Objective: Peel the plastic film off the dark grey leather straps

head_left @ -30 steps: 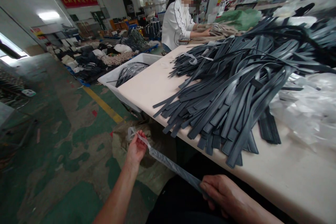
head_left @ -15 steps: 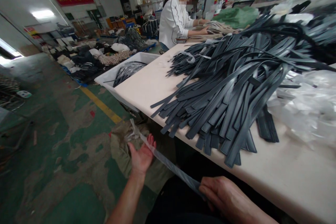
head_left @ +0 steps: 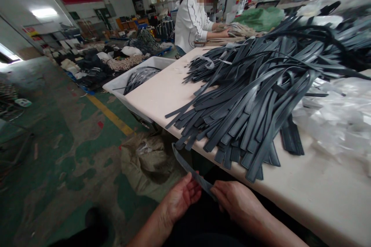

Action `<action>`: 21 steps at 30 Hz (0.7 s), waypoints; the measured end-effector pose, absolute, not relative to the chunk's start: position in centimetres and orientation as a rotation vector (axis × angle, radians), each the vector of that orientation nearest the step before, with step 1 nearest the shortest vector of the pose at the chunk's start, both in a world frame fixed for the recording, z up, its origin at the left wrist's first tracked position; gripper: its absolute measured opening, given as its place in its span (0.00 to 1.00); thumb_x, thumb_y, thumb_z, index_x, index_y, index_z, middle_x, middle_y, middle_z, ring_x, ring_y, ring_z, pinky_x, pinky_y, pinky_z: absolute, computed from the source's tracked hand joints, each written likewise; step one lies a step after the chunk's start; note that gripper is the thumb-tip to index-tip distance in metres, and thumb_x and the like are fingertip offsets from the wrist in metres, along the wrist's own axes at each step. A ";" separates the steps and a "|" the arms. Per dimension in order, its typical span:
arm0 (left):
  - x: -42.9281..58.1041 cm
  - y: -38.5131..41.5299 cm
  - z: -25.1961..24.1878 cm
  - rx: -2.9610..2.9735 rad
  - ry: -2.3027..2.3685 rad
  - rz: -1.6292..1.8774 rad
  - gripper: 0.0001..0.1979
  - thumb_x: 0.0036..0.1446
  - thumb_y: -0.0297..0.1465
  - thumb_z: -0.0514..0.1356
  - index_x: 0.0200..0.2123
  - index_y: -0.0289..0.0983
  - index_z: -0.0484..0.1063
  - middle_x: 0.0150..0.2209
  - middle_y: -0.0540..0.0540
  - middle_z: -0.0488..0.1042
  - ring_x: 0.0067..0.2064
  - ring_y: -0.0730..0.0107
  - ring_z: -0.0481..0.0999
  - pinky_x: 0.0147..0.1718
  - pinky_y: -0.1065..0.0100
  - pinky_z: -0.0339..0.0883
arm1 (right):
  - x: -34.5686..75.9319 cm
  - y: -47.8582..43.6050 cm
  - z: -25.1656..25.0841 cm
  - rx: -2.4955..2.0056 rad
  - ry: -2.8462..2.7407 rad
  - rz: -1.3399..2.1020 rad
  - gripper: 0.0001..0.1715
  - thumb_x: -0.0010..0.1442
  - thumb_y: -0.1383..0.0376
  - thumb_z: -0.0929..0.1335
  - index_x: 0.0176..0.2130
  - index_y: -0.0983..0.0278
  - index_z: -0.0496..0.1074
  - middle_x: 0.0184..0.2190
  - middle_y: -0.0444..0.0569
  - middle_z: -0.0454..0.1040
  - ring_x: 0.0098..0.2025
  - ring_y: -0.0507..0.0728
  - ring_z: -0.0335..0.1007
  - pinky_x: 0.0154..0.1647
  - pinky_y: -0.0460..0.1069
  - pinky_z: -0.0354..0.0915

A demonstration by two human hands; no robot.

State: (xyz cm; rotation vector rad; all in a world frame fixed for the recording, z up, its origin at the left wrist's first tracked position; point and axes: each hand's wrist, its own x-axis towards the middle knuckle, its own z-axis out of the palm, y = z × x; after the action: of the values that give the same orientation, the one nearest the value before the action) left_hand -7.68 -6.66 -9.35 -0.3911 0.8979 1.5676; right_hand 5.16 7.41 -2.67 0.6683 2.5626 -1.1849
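Both my hands hold one dark grey strap (head_left: 185,164) below the table's front edge. My left hand (head_left: 181,197) grips it near the middle, fingers curled under it. My right hand (head_left: 236,200) pinches the strap just to the right. The strap's free end sticks up and left. A big pile of the same dark straps (head_left: 255,85) lies on the cream table (head_left: 162,92) in front of me. A clear plastic sleeve (head_left: 149,147) lies on a sack on the floor.
A white bin (head_left: 127,81) with dark straps stands at the table's left end. Crumpled clear plastic (head_left: 339,119) is heaped at the right. A tan sack (head_left: 145,166) sits on the floor. A person in a white jacket (head_left: 193,21) works at the far end.
My left hand let go of the clear sleeve, which dropped to the sack, then moved right beside my right hand and took hold of the bare strap.
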 end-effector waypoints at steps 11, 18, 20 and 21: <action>-6.1 -4.9 -8.1 -0.579 0.986 1.610 0.08 0.60 0.32 0.62 0.31 0.32 0.74 0.26 0.47 0.79 0.26 0.73 0.79 0.25 0.74 0.71 | 9.9 9.1 -0.6 0.714 2.699 -1.202 0.22 0.63 0.61 0.61 0.56 0.59 0.67 0.23 0.43 0.78 0.26 0.57 0.76 0.23 0.46 0.64; -4.4 -3.7 -6.6 -0.582 0.919 1.530 0.08 0.59 0.31 0.63 0.34 0.30 0.74 0.26 0.45 0.79 0.25 0.71 0.78 0.23 0.72 0.72 | 8.5 8.4 -0.2 0.718 2.799 -1.087 0.24 0.63 0.63 0.58 0.57 0.60 0.66 0.22 0.43 0.78 0.27 0.59 0.78 0.28 0.50 0.69; -4.4 -3.4 -6.7 -0.589 0.935 1.557 0.08 0.60 0.32 0.62 0.33 0.31 0.74 0.25 0.47 0.79 0.25 0.72 0.78 0.24 0.73 0.71 | 8.5 8.5 -0.7 0.707 2.838 -1.155 0.25 0.64 0.62 0.60 0.59 0.59 0.63 0.25 0.43 0.80 0.29 0.59 0.79 0.28 0.49 0.71; -4.4 -3.3 -6.9 -0.598 0.955 1.584 0.08 0.60 0.32 0.62 0.33 0.32 0.73 0.25 0.48 0.78 0.25 0.73 0.78 0.24 0.74 0.71 | 8.9 8.6 -1.0 0.702 2.901 -1.167 0.26 0.63 0.61 0.61 0.60 0.58 0.63 0.27 0.43 0.81 0.30 0.58 0.80 0.28 0.48 0.72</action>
State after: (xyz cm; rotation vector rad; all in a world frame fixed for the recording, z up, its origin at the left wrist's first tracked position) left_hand -4.38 -3.26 -6.86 -0.5981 0.9554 1.5835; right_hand 8.90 8.60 -0.95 0.7018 2.9005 -1.1674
